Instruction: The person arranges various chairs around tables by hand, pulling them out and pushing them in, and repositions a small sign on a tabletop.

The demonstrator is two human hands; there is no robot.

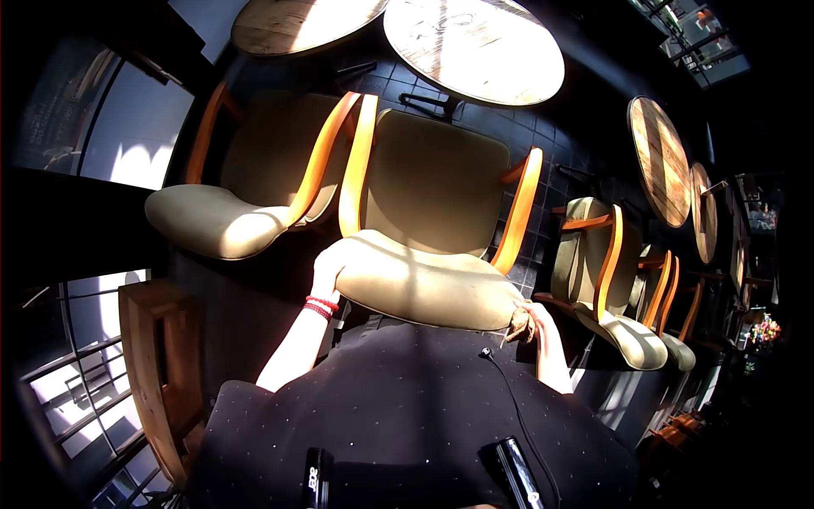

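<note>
Dark-tiled café floor, round wooden table [475,47] at top. At centre frame, the olive armchair [428,187] is gripped by its near padded edge. Left hand [326,273] wraps one corner and right hand [534,329] closes on the other, likely for an even, balanced hold.

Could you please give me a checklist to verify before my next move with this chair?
1. Left hand grips the chair back at its left edge: ok.
2. Right hand at the right corner, grip firm: cannot tell, fingers unclear.
3. Room from the neighbour chair on the left: not ok, armrests nearly together.
4. Room from the round table ahead: cannot tell.
5. Chair legs free: cannot tell, hidden.
</note>
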